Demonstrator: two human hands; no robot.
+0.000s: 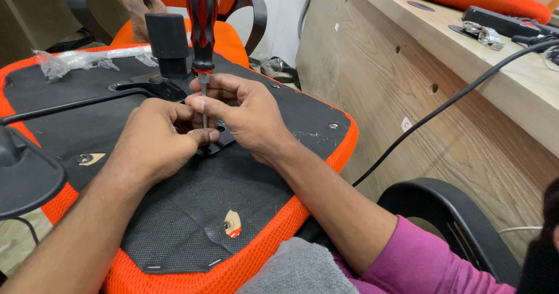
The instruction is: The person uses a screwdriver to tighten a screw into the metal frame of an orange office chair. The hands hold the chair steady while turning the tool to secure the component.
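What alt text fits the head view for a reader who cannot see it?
Two bare hands, left hand and right hand, steady an upright red-and-black screwdriver over a black bracket on an upturned orange chair seat. A wooden desk stands alongside.

Both hands meet knuckle to knuckle at the centre, forearms reaching in from below. The left hand curls palm-down, its fingers bent inward. The right hand (its sleeve magenta) pinches with thumb and fingertips, wrist angled left.
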